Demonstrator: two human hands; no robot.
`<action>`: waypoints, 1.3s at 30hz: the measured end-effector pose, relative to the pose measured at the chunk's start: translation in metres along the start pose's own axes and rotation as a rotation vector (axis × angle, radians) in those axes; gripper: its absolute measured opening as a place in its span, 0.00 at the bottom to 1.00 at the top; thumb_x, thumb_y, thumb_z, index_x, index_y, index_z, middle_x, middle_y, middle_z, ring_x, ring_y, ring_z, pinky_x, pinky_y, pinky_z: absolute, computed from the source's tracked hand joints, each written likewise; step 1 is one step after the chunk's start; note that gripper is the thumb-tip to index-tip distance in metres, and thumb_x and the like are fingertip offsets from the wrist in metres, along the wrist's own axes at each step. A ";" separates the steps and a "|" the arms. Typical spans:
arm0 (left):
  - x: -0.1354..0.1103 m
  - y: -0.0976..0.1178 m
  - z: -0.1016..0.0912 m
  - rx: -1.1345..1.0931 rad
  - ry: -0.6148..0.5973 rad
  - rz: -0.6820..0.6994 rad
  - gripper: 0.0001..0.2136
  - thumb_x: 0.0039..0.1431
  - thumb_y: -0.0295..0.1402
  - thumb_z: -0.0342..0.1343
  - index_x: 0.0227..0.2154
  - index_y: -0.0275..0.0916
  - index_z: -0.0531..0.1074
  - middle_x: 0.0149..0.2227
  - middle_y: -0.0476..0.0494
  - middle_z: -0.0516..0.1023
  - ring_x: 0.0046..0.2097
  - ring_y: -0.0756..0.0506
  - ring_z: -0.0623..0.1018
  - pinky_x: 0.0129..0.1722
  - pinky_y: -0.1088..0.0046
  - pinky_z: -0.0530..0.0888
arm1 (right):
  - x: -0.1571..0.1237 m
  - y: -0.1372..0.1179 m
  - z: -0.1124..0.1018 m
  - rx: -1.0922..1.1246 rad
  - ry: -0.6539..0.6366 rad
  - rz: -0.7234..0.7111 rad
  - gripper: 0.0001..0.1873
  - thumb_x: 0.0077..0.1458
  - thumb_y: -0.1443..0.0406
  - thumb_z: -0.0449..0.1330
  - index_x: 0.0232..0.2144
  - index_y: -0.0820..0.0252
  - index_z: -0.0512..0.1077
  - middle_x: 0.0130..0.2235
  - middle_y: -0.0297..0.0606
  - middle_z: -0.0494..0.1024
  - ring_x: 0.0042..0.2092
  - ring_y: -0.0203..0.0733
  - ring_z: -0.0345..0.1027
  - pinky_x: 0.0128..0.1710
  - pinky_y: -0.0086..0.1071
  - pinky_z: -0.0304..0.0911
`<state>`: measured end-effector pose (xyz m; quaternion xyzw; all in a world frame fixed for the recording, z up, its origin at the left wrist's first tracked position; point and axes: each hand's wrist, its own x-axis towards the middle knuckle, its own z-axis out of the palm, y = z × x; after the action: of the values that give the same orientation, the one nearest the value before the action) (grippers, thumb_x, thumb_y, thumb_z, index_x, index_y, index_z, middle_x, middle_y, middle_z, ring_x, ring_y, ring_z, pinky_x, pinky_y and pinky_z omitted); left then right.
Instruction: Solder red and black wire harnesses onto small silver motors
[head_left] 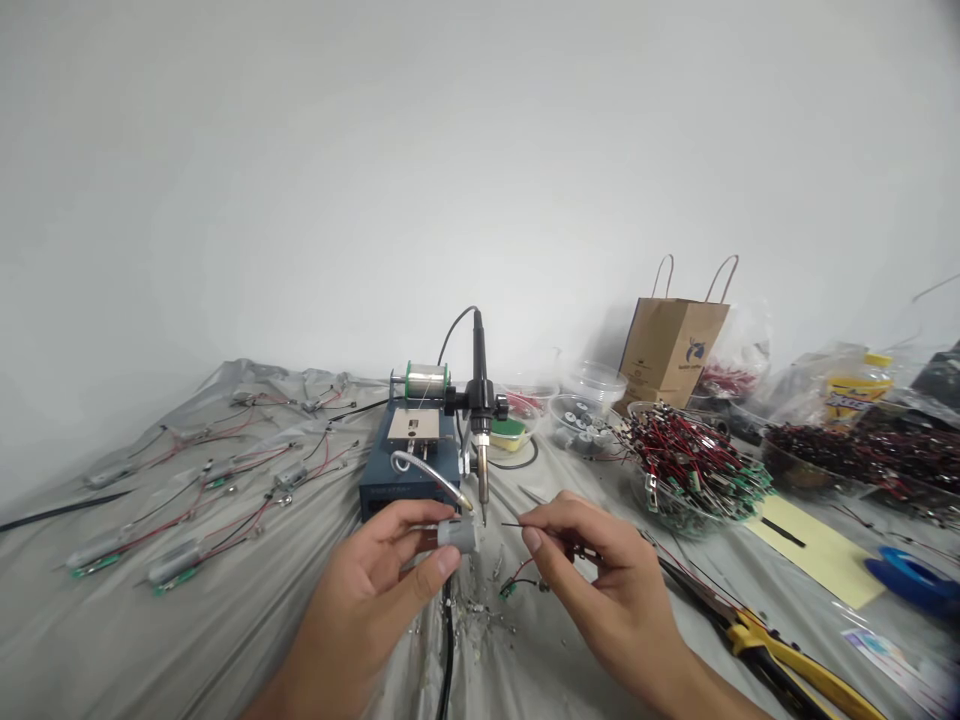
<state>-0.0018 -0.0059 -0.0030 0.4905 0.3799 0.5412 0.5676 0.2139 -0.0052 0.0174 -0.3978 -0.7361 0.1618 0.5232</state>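
My left hand (390, 575) is closed around a small grey cylindrical motor (457, 535), gripped between thumb and fingers. Just right of the motor, the tip of an upright soldering iron (482, 480) points down in its stand. My right hand (592, 560) pinches a thin black wire (512, 525), whose free end points left at the iron tip. Below my right fingers hangs a small green circuit board (510, 588) with red and black leads. A solder feed tube (431, 475) curves down to the iron's tip.
A blue soldering station (409, 490) with a solder spool (427, 381) stands behind my hands. Wired motors (176, 560) lie at left. At right are a tub of wired boards (697, 470), yellow-handled pliers (780, 660), blue tape (911, 578) and a paper bag (667, 350).
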 end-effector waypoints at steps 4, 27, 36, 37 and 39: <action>0.000 0.000 0.001 0.001 -0.003 -0.006 0.12 0.60 0.37 0.68 0.45 0.42 0.78 0.44 0.43 0.88 0.49 0.41 0.82 0.49 0.70 0.76 | 0.000 -0.001 0.000 -0.006 -0.001 0.005 0.08 0.64 0.65 0.62 0.33 0.58 0.80 0.26 0.33 0.74 0.27 0.37 0.66 0.28 0.30 0.60; 0.001 -0.001 -0.001 -0.011 -0.020 0.009 0.12 0.60 0.37 0.69 0.45 0.43 0.79 0.47 0.44 0.87 0.52 0.42 0.82 0.50 0.72 0.75 | 0.000 -0.001 0.001 0.003 0.007 -0.005 0.07 0.64 0.66 0.62 0.34 0.58 0.80 0.26 0.33 0.75 0.27 0.36 0.66 0.27 0.30 0.60; 0.002 -0.001 -0.001 0.001 -0.020 0.009 0.12 0.60 0.38 0.69 0.45 0.43 0.78 0.46 0.44 0.88 0.50 0.43 0.82 0.50 0.72 0.75 | 0.001 -0.001 0.001 0.002 0.007 -0.004 0.07 0.64 0.66 0.62 0.33 0.58 0.79 0.26 0.32 0.75 0.26 0.36 0.65 0.27 0.30 0.60; 0.002 -0.002 -0.001 -0.002 -0.021 0.009 0.13 0.60 0.38 0.69 0.45 0.43 0.78 0.46 0.44 0.88 0.50 0.42 0.82 0.50 0.72 0.75 | 0.001 -0.002 0.001 0.001 0.005 -0.005 0.07 0.64 0.66 0.62 0.33 0.58 0.79 0.26 0.32 0.75 0.26 0.36 0.65 0.27 0.30 0.60; 0.002 -0.002 -0.001 -0.006 -0.017 0.012 0.13 0.60 0.38 0.69 0.46 0.43 0.78 0.46 0.44 0.87 0.51 0.42 0.82 0.50 0.72 0.75 | 0.001 -0.002 0.001 0.002 0.004 -0.008 0.07 0.64 0.66 0.62 0.33 0.58 0.79 0.26 0.32 0.75 0.27 0.36 0.65 0.27 0.30 0.60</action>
<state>-0.0019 -0.0039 -0.0049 0.4957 0.3702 0.5417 0.5690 0.2120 -0.0056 0.0182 -0.3948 -0.7364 0.1594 0.5258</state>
